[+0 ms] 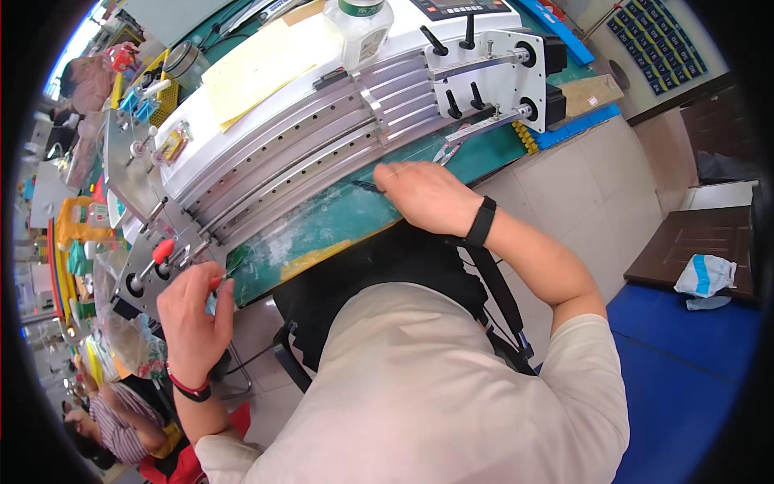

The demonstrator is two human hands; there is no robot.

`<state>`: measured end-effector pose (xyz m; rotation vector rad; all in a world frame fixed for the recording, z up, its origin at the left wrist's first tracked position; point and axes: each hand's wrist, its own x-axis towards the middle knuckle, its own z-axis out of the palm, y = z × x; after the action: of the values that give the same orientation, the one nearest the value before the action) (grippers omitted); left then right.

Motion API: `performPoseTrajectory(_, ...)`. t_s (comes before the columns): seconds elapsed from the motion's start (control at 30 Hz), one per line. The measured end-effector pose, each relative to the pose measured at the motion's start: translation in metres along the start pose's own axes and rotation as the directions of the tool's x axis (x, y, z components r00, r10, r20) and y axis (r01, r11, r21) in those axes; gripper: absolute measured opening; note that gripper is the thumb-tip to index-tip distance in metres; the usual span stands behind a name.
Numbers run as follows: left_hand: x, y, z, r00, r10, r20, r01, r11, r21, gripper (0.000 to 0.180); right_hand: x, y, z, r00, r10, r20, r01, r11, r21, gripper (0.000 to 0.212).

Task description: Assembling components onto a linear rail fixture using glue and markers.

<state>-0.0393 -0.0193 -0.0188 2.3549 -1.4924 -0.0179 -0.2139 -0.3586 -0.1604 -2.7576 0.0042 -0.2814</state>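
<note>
one green table (310, 227) bears one four-levered machine (399, 101), left hand (192, 315) pinching one red piece (215, 282), right hand (427, 196) curled, contents unclear.

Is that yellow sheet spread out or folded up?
Spread: the yellow sheet lies flat, its broad face showing; any fold underneath cannot be told.

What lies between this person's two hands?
In the head view, whitish-smeared green tabletop and a yellow strip along its near edge lie between the left hand and right hand.
</note>
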Motion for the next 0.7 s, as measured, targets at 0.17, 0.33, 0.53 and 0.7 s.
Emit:
performPoseTrajectory(0.17,-0.009,-0.007,-0.016,0.986,0.142,0.091,-0.157,0.971,0.18,0.033,-0.019,-0.045,-0.043,0.915,-0.039,0.402,-0.326,0.514,0.793,0.023)
performPoseTrajectory(0.33,0.004,-0.029,-0.021,0.967,0.19,0.17,-0.212,0.969,0.124,0.035,-0.042,-0.096,-0.045,0.97,-0.03,0.24,-0.235,0.128,0.964,0.03)
performPoseTrajectory(0.53,-0.002,-0.039,-0.025,0.93,0.312,0.195,-0.346,0.922,0.173,0.029,0.018,-0.154,-0.015,0.906,-0.182,-0.381,0.41,0.594,0.692,0.035)
performPoseTrajectory(0.7,-0.002,-0.052,-0.02,0.922,0.355,0.157,-0.379,0.91,0.168,0.019,0.049,-0.179,0.019,0.833,-0.091,-0.546,0.482,0.604,0.635,0.024)
